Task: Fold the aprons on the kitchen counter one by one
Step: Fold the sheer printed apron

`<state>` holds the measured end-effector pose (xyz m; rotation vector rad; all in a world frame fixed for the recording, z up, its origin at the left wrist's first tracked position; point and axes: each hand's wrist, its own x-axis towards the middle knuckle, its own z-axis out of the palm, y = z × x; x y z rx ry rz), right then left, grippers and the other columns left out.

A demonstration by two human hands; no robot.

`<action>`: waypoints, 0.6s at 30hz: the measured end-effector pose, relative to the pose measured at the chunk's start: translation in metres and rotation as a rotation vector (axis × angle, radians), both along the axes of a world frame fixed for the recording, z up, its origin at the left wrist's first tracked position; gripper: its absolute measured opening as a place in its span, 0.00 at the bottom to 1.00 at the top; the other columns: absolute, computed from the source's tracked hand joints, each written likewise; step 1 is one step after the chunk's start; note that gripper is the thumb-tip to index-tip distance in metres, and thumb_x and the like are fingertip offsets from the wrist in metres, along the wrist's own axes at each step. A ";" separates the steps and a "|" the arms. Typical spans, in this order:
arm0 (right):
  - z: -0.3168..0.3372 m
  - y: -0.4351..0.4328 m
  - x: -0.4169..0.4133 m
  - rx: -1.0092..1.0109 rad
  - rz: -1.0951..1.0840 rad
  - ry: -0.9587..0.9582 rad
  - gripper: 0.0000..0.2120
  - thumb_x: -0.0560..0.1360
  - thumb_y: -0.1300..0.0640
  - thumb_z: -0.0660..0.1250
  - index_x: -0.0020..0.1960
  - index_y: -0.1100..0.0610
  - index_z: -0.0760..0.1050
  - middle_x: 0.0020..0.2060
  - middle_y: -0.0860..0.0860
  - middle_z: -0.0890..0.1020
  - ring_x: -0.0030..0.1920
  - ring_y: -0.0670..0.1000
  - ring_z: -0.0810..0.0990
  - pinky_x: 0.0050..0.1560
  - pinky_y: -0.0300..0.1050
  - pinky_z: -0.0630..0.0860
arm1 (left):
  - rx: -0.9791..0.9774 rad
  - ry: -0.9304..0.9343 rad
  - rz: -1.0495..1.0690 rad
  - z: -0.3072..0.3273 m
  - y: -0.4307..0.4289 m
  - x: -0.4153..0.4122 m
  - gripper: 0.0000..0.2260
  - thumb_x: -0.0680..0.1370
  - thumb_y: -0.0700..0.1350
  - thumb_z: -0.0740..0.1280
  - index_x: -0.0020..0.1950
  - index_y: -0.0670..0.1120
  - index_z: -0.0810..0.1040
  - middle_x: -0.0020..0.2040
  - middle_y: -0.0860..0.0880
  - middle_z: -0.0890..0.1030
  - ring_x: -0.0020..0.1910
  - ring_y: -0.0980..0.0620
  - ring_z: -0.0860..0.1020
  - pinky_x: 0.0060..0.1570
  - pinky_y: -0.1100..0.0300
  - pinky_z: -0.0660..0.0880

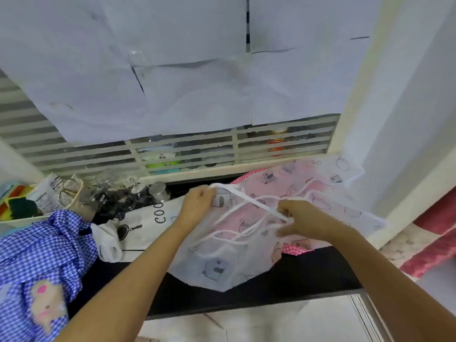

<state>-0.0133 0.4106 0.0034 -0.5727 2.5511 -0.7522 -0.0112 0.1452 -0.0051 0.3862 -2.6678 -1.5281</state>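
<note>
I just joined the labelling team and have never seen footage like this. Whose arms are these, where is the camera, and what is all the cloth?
There is no machine here: a person wears one camera on the head, looking down at their own two bare arms. The left hand and right hand each pinch a white strap stretched between them. It seems to belong to the thin printed apron spread on the black counter, over a pink checked apron. A blue checked apron and a white lettered cloth lie to the left, with glass jars behind.
</note>
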 end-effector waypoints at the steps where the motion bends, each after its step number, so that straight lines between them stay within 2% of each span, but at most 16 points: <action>1: 0.002 0.017 0.005 0.059 -0.043 -0.050 0.16 0.69 0.49 0.74 0.40 0.53 0.67 0.37 0.47 0.72 0.33 0.46 0.66 0.34 0.37 0.65 | 0.267 -0.056 0.136 0.015 0.005 0.004 0.10 0.78 0.46 0.63 0.40 0.42 0.76 0.37 0.44 0.76 0.37 0.48 0.73 0.43 0.54 0.69; 2: 0.001 0.029 0.010 0.127 -0.091 -0.098 0.18 0.68 0.44 0.74 0.42 0.52 0.68 0.38 0.47 0.73 0.35 0.46 0.68 0.35 0.37 0.63 | 0.530 -0.104 0.220 0.028 0.007 0.008 0.09 0.78 0.47 0.63 0.44 0.42 0.78 0.40 0.43 0.79 0.39 0.46 0.76 0.45 0.53 0.72; 3: 0.003 0.040 0.021 0.205 -0.136 -0.126 0.20 0.68 0.41 0.73 0.48 0.52 0.70 0.44 0.48 0.76 0.39 0.47 0.71 0.38 0.38 0.65 | 0.714 -0.132 0.232 0.042 0.008 0.015 0.10 0.78 0.48 0.63 0.48 0.43 0.80 0.42 0.43 0.80 0.41 0.45 0.79 0.46 0.53 0.75; 4: 0.002 0.047 0.026 0.288 -0.161 -0.131 0.27 0.67 0.40 0.73 0.58 0.53 0.70 0.52 0.50 0.77 0.48 0.48 0.75 0.43 0.39 0.68 | 0.819 -0.148 0.197 0.051 0.007 0.019 0.11 0.79 0.48 0.62 0.51 0.43 0.80 0.44 0.43 0.81 0.41 0.45 0.80 0.45 0.54 0.76; 5: 0.003 0.051 0.036 0.321 -0.194 -0.067 0.37 0.67 0.40 0.74 0.68 0.54 0.65 0.63 0.53 0.73 0.58 0.52 0.74 0.51 0.43 0.71 | 0.872 -0.152 0.129 0.062 0.008 0.028 0.12 0.80 0.48 0.61 0.51 0.43 0.80 0.43 0.44 0.82 0.40 0.46 0.81 0.43 0.55 0.78; 7: 0.010 0.043 0.056 0.181 -0.259 0.139 0.54 0.62 0.38 0.77 0.77 0.51 0.50 0.75 0.53 0.59 0.71 0.55 0.62 0.68 0.53 0.66 | 0.887 -0.176 -0.011 0.080 0.014 0.050 0.14 0.82 0.47 0.59 0.47 0.43 0.81 0.41 0.44 0.83 0.37 0.48 0.82 0.40 0.56 0.78; 8: 0.022 0.035 0.070 0.043 -0.270 0.195 0.58 0.60 0.37 0.77 0.78 0.48 0.45 0.77 0.50 0.53 0.74 0.54 0.57 0.71 0.56 0.62 | 0.894 -0.184 -0.061 0.090 0.019 0.066 0.15 0.82 0.47 0.59 0.46 0.43 0.82 0.41 0.44 0.83 0.37 0.48 0.82 0.42 0.55 0.78; 9: 0.032 0.023 0.075 -0.092 -0.249 0.175 0.59 0.59 0.36 0.77 0.78 0.46 0.43 0.77 0.47 0.50 0.76 0.52 0.53 0.73 0.56 0.59 | 0.915 -0.198 -0.099 0.098 0.022 0.074 0.15 0.82 0.47 0.59 0.47 0.43 0.82 0.43 0.44 0.84 0.39 0.47 0.82 0.45 0.54 0.77; 10: 0.045 0.010 0.093 -0.227 -0.216 0.117 0.57 0.60 0.36 0.76 0.77 0.43 0.44 0.77 0.44 0.52 0.75 0.49 0.53 0.73 0.53 0.59 | 0.946 -0.202 -0.129 0.104 0.023 0.094 0.14 0.82 0.48 0.59 0.49 0.42 0.82 0.44 0.43 0.83 0.41 0.47 0.82 0.49 0.53 0.76; 11: 0.053 -0.004 0.102 -0.378 -0.199 0.027 0.53 0.61 0.35 0.75 0.76 0.42 0.48 0.75 0.43 0.58 0.74 0.47 0.57 0.71 0.48 0.61 | 0.988 -0.206 -0.147 0.109 0.023 0.107 0.14 0.82 0.48 0.59 0.52 0.42 0.82 0.46 0.43 0.83 0.43 0.46 0.82 0.52 0.52 0.75; 13: 0.064 -0.035 0.135 -0.637 -0.248 -0.087 0.41 0.68 0.40 0.73 0.74 0.45 0.57 0.65 0.41 0.71 0.66 0.44 0.70 0.60 0.35 0.69 | 1.044 -0.192 -0.177 0.115 0.013 0.146 0.14 0.81 0.48 0.60 0.57 0.42 0.81 0.50 0.42 0.83 0.47 0.45 0.82 0.55 0.51 0.76; 14: 0.069 -0.047 0.150 -0.722 -0.288 -0.109 0.35 0.71 0.44 0.71 0.72 0.47 0.59 0.61 0.41 0.74 0.60 0.41 0.74 0.54 0.31 0.72 | 1.078 -0.193 -0.198 0.117 0.007 0.163 0.15 0.81 0.49 0.61 0.57 0.41 0.81 0.51 0.42 0.83 0.48 0.45 0.82 0.54 0.51 0.77; 16: 0.072 -0.071 0.184 -0.788 -0.321 -0.119 0.26 0.73 0.52 0.70 0.69 0.52 0.67 0.57 0.43 0.78 0.55 0.41 0.78 0.53 0.33 0.74 | 1.134 -0.211 -0.230 0.116 -0.007 0.199 0.16 0.80 0.49 0.60 0.55 0.40 0.82 0.51 0.41 0.83 0.47 0.45 0.82 0.49 0.52 0.80; 18: 0.070 -0.090 0.220 -0.806 -0.297 -0.095 0.14 0.75 0.55 0.69 0.60 0.57 0.77 0.51 0.49 0.83 0.50 0.44 0.81 0.54 0.39 0.76 | 1.154 -0.215 -0.264 0.113 -0.022 0.233 0.18 0.80 0.51 0.59 0.52 0.40 0.84 0.50 0.42 0.83 0.48 0.45 0.82 0.50 0.53 0.79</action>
